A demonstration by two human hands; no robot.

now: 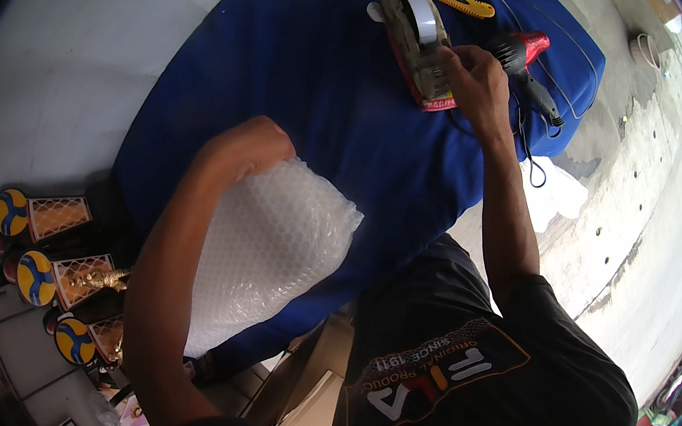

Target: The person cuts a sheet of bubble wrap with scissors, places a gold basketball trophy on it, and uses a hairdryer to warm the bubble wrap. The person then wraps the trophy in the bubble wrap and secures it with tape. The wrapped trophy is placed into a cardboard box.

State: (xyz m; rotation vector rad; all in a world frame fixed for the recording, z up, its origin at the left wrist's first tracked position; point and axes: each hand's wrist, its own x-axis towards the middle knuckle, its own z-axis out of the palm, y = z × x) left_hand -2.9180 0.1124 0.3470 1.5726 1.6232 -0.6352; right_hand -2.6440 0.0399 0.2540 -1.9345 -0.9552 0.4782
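Observation:
A bundle of clear bubble wrap (pixel 272 238) lies on the blue-clothed table (pixel 316 64), its near-left part behind my left forearm. My left hand (pixel 253 145) is closed over the bundle's far edge, with the fingertips mostly hidden. Farther right, my right hand (pixel 478 84) pinches at the near end of a worn tape dispenser (pixel 402 25). A roll of tape (pixel 420 17) sits in it, and a see-through strip seems to run to my thumb and fingertips. What the wrap contains cannot be made out.
Beside the dispenser are a yellow utility knife (pixel 462 1) and a red-and-black hair dryer (pixel 526 53) with its cord. Trophies with volleyball shapes (pixel 35 277) stand at left. Cardboard (pixel 313 414) lies below the table's near edge, and white sheeting (pixel 556 193) at right.

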